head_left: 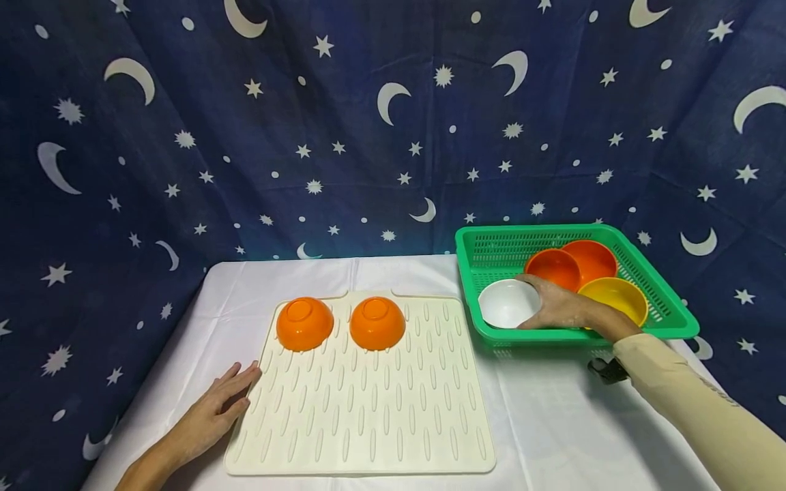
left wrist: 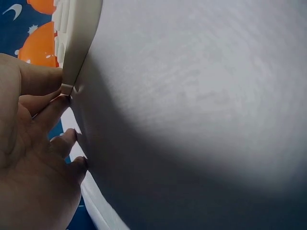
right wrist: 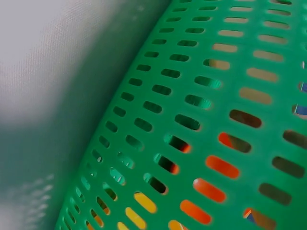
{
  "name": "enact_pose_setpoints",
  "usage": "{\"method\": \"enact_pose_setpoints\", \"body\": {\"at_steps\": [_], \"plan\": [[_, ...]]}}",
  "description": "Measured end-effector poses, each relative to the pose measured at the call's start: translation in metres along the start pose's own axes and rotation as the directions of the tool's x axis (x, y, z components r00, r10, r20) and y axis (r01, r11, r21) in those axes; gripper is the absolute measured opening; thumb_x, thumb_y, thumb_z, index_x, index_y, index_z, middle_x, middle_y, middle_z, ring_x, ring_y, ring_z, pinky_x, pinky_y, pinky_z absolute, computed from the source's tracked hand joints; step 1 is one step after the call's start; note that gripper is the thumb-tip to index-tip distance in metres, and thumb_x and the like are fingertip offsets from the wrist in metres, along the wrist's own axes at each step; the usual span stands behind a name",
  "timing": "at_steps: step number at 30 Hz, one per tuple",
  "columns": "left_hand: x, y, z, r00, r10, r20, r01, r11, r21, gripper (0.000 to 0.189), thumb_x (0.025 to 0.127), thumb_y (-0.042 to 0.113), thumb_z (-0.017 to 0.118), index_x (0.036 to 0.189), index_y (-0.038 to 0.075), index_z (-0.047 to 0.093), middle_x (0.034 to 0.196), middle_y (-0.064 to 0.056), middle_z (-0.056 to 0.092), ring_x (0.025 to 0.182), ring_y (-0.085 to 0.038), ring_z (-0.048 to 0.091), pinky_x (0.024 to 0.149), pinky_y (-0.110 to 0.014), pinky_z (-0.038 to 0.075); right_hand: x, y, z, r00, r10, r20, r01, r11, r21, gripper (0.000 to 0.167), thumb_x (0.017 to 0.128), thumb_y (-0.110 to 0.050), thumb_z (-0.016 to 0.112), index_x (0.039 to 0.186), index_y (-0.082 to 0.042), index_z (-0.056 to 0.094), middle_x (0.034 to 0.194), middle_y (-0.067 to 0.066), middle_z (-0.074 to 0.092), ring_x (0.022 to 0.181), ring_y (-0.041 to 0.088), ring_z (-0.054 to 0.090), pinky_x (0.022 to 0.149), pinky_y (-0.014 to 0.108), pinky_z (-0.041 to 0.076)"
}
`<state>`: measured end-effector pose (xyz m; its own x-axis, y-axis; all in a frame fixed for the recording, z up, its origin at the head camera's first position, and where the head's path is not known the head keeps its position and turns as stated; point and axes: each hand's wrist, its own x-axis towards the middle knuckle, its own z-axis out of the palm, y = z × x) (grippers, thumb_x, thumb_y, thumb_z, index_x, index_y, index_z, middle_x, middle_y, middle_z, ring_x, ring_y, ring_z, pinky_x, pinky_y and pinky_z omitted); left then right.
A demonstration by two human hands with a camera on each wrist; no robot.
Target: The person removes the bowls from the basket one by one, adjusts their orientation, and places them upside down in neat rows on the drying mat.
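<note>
My right hand (head_left: 560,305) reaches into a green basket (head_left: 660,283) and grips a white bowl (head_left: 507,304) by its right side, thumb and fingers at the rim. Two red-orange bowls (head_left: 555,269) and a yellow bowl (head_left: 620,297) lie around that hand in the basket. In the right wrist view the slotted basket wall (right wrist: 163,89) hides the hand and the white bowl. On the left, my left hand (head_left: 209,414) touches the left edge of a cream drying mat (head_left: 368,402) with extended fingers; its fingertips (left wrist: 56,111) meet that edge in the left wrist view.
Two orange bowls, one at the left (head_left: 304,324) and one beside it (head_left: 377,324), stand upside down along the mat's far side. A white cloth (head_left: 516,402) covers the table. Behind it hangs a dark blue curtain (head_left: 356,136) with moons and stars.
</note>
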<state>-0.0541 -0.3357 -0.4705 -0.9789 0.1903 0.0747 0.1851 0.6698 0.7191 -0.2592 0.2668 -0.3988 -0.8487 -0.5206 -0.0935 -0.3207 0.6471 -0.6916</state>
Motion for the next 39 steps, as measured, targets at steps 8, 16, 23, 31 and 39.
{"method": "enact_pose_setpoints", "body": {"at_steps": [8, 16, 23, 31, 39], "plan": [[0.001, -0.003, 0.000, 0.999, 0.027, -0.019, -0.027, 1.000, 0.015, 0.049, 0.103, 0.012, 0.060, 0.148, -0.002, 0.049, 0.154, -0.024, 0.042, 0.147, -0.048, 0.021, 0.121, -0.033, -0.004, -0.006, -0.006, -0.003, 0.994, -0.043, -0.097, 0.046, 0.999, 0.020, 0.102, 0.071, -0.026, 0.095, 0.148, 0.010, 0.038, 0.134, 0.027, 0.053, 0.113, 0.041, 0.055, 0.091, 0.057, 0.053], [0.001, -0.003, -0.001, 0.999, 0.036, -0.022, -0.036, 0.999, -0.008, 0.048, 0.102, 0.010, 0.060, 0.148, -0.002, 0.050, 0.154, -0.023, 0.042, 0.147, -0.045, 0.020, 0.122, -0.049, -0.002, -0.016, -0.014, -0.008, 0.988, -0.050, -0.144, 0.050, 0.999, -0.001, 0.105, 0.072, -0.030, 0.094, 0.151, 0.006, 0.035, 0.136, 0.025, 0.052, 0.113, 0.039, 0.055, 0.092, 0.056, 0.053], [0.002, 0.003, -0.002, 0.999, 0.021, -0.026, -0.019, 0.997, 0.071, 0.050, 0.101, 0.013, 0.064, 0.145, -0.004, 0.051, 0.152, -0.024, 0.044, 0.142, -0.053, 0.026, 0.103, -0.002, 0.006, -0.026, -0.019, -0.008, 0.972, -0.053, -0.229, 0.050, 0.999, -0.020, 0.104, 0.071, -0.031, 0.095, 0.151, 0.000, 0.036, 0.140, 0.023, 0.048, 0.116, 0.042, 0.054, 0.092, 0.060, 0.050], [0.003, 0.015, 0.003, 0.991, 0.103, -0.088, -0.073, 0.952, 0.297, 0.049, 0.099, 0.011, 0.065, 0.142, -0.007, 0.052, 0.149, -0.025, 0.047, 0.136, -0.050, 0.040, 0.104, -0.001, 0.004, -0.039, -0.031, -0.005, 0.955, -0.052, -0.293, 0.059, 0.998, 0.017, 0.104, 0.072, -0.026, 0.095, 0.154, -0.002, 0.034, 0.141, 0.022, 0.048, 0.117, 0.038, 0.053, 0.089, 0.029, 0.051], [0.007, 0.039, 0.010, 0.937, 0.265, -0.228, -0.138, 0.879, 0.456, 0.055, 0.086, 0.001, 0.071, 0.139, 0.001, 0.057, 0.139, -0.014, 0.056, 0.124, -0.033, 0.053, 0.105, -0.011, 0.026, -0.048, -0.055, 0.007, 0.945, -0.026, -0.325, 0.050, 0.996, 0.067, 0.104, 0.074, -0.028, 0.094, 0.155, -0.003, 0.033, 0.142, 0.020, 0.048, 0.114, 0.036, 0.055, 0.082, 0.018, 0.050]]}}
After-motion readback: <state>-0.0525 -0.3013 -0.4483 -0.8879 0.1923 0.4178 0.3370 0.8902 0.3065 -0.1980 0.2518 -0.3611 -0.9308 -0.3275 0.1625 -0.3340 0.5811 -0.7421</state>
